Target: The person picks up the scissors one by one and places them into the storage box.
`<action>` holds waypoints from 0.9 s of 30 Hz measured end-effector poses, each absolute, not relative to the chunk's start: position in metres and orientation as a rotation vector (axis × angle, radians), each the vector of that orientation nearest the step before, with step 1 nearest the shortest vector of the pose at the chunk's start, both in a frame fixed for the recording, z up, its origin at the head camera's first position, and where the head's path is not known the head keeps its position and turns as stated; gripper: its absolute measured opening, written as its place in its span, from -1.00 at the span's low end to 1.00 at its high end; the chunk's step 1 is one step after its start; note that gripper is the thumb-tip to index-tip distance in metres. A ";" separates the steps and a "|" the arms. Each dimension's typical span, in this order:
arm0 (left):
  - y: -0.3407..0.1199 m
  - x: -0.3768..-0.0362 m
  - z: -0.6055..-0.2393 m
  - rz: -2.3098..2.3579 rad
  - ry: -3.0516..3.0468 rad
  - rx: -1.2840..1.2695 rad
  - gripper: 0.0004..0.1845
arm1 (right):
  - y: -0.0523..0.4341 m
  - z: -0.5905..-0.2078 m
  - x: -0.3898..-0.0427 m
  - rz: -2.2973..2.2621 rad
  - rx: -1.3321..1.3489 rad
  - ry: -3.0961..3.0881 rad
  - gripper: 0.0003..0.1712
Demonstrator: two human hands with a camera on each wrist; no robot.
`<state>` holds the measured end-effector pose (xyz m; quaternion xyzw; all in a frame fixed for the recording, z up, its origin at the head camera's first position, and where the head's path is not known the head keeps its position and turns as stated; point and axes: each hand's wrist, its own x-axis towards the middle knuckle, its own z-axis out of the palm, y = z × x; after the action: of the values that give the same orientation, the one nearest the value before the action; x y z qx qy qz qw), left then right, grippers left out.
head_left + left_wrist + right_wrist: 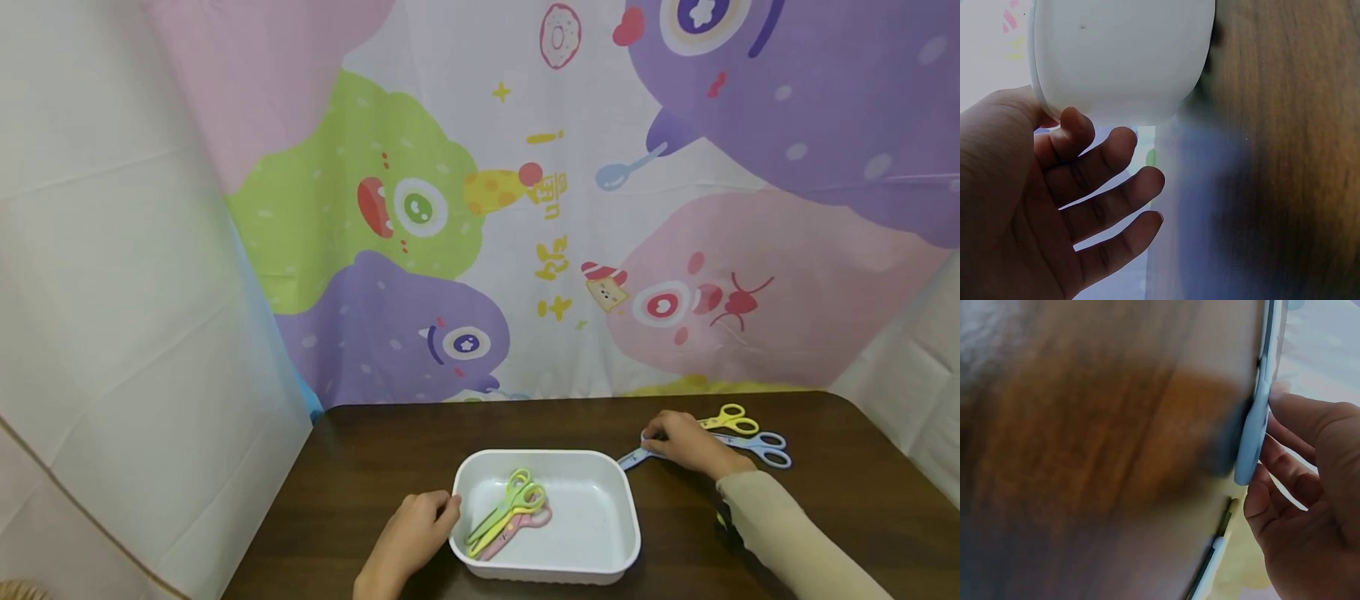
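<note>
Cartoon monsters in green, purple and pink fill the backdrop [525,208] behind a dark wooden bench [375,467], and we're partway through by the look of it. Sitting in the white tray [600,546] near the front edge are what I count as three pairs of scissors: a green pair [512,494], a yellow pair [517,510] and a pink pair [525,527], stacked on each other. Out on the bench to the right, two more wait: a blue pair [757,446] and another yellow pair [729,419] just behind it. So three in, two left, as I judge it. The right hand [686,446] is down on the blue pair, fingers curled around it, grip narrow and closing on it. The left hand [416,521] rests at the tray's left wall, fingers loosely spread against it, steadying rather than clutching.
</note>
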<state>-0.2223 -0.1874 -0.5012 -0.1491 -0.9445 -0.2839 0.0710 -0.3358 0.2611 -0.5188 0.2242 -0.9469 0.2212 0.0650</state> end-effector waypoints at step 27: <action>-0.187 -0.222 -0.502 -0.869 -2.842 -0.448 -0.58 | 0.272 -0.529 -0.325 0.850 0.711 -2.847 -0.79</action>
<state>-0.2221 -0.1873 -0.5024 -0.1486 -0.9434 -0.2885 0.0678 -0.3249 0.2725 -0.5294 0.2326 -0.9310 0.2780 0.0434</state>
